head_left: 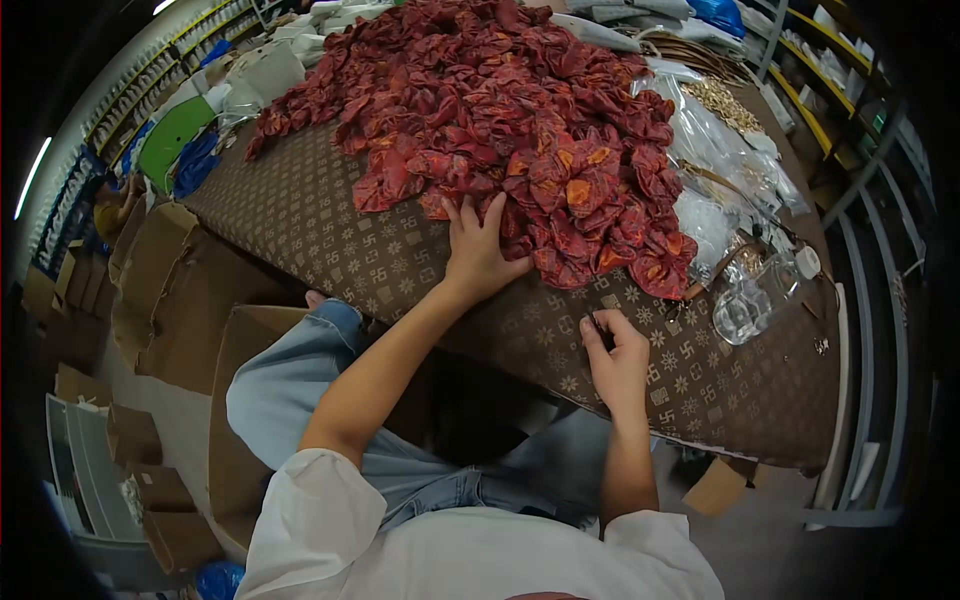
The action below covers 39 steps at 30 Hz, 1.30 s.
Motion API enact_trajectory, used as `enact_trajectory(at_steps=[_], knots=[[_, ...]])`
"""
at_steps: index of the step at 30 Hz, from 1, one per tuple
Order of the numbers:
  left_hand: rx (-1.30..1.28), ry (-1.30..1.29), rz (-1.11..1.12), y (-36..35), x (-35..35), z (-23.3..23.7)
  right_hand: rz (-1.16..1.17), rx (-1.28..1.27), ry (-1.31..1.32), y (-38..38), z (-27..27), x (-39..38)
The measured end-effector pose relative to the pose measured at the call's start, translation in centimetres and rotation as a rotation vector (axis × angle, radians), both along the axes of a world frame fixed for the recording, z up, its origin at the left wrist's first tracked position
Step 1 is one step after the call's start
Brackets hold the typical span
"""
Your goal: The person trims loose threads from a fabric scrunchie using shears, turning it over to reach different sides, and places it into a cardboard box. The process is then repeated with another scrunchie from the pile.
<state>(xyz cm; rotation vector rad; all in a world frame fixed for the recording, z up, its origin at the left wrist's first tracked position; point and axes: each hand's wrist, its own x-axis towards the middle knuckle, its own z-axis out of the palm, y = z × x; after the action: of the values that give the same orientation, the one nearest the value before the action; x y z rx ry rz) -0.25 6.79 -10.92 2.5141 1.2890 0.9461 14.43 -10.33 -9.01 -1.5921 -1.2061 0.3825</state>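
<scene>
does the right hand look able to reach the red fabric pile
Probably yes: the right hand lies short of the red fabric pile, only bare tablecloth between, though its fingers pinch something small.

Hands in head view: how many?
2. Left hand lies spread on the near edge of the red fabric pile; right hand is curled on the patterned tablecloth, seemingly pinching a small dark item. No others show.

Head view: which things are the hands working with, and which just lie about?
In hand: red fabric pieces under left hand; small dark piece pinched in right hand.
Lying about: clear bags, glass bottle, cardboard boxes.
</scene>
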Motion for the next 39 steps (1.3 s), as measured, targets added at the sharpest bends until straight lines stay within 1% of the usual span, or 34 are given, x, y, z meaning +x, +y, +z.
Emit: enact_trajectory(at_steps=[2,4,6,7,9,10,11,13,14,16,18,20,22,24,25,26,27,28,29,30,31,32,33,35,36,38,39], knots=[[0.045,-0.023,0.000,0.1,-0.1,-0.2,0.052,-0.009,0.030,-0.1,0.0,0.1],[0.010,-0.027,-0.013,-0.1,-0.4,0.0,0.052,-0.021,0.056,-0.1,0.0,0.2],[-0.104,-0.090,0.047,-1.4,-0.5,1.8,0.054,-0.029,0.087,0.0,-0.4,0.5],[-0.107,-0.084,0.037,-1.7,-0.3,2.3,0.078,-0.011,0.137,0.1,-0.9,0.6],[0.093,-0.101,0.124,-2.6,0.3,3.0,0.094,-0.007,0.190,-0.1,-1.2,0.8],[0.246,-0.145,0.138,-3.0,1.1,3.9,0.081,-0.018,0.183,-0.1,-0.8,0.6],[0.238,-0.147,0.134,-2.6,1.8,3.8,0.069,-0.027,0.175,-0.1,-0.6,0.6],[0.435,-0.095,-0.125,-1.0,3.3,4.6,0.073,0.008,0.184,-0.1,-0.9,0.7],[0.461,-0.108,-0.184,-0.8,4.4,5.1,0.087,0.036,0.201,-0.2,-1.1,0.7],[0.346,0.008,-0.145,-0.7,5.9,5.5,0.091,0.036,0.186,-0.2,-1.2,0.7],[0.372,-0.031,-0.114,0.1,6.5,5.0,0.103,0.037,0.167,-0.3,-0.9,0.8],[0.318,0.081,-0.137,0.4,6.5,4.7,0.084,0.001,0.172,-0.6,-0.6,0.8],[0.332,0.107,-0.119,0.6,6.1,5.0,0.094,0.011,0.169,-0.7,-0.7,0.9],[0.119,0.035,-0.217,1.3,5.6,5.4,0.111,0.021,0.173,-0.6,-0.7,0.9],[0.007,-0.067,-0.205,1.9,5.8,5.7,0.114,0.037,0.192,-0.7,-0.7,0.8],[0.017,-0.068,-0.190,2.6,5.6,6.5,0.113,0.048,0.210,-0.7,-0.6,0.8],[-0.185,-0.193,-0.195,3.4,5.5,7.4,0.125,0.051,0.207,-0.7,-0.7,0.9],[-0.388,-0.319,-0.201,3.7,5.5,7.9,0.123,0.049,0.265,-0.8,-0.7,1.0],[-0.680,-0.463,-0.194,2.4,4.9,9.9,0.117,0.048,0.325,-0.8,-0.7,1.0],[-0.781,-0.606,-0.238,1.3,4.4,11.4,0.115,0.047,0.329,-0.8,-0.4,1.1],[-0.892,-0.744,-0.286,0.5,4.1,12.4,0.134,0.011,0.417,-0.8,0.1,1.3],[-0.975,-0.749,-0.344,0.2,3.4,12.9,0.142,-0.028,0.508,-1.0,0.4,1.6],[-1.002,-0.732,-0.362,-0.4,2.9,12.9,0.108,-0.035,0.515,-1.0,0.3,1.9],[-1.215,-0.790,-0.558,-1.9,2.4,12.8,0.022,0.109,0.671,-0.5,0.5,2.9],[-1.244,-0.770,-0.583,-3.0,2.5,12.6,-0.020,0.110,0.672,-0.2,1.0,3.4],[-1.329,-0.802,-0.640,-4.9,2.5,11.9,0.011,0.309,0.633,0.5,2.4,3.9],[-1.355,-0.766,-0.725,-5.0,2.7,11.2,0.024,0.341,0.657,0.4,3.0,3.9]])
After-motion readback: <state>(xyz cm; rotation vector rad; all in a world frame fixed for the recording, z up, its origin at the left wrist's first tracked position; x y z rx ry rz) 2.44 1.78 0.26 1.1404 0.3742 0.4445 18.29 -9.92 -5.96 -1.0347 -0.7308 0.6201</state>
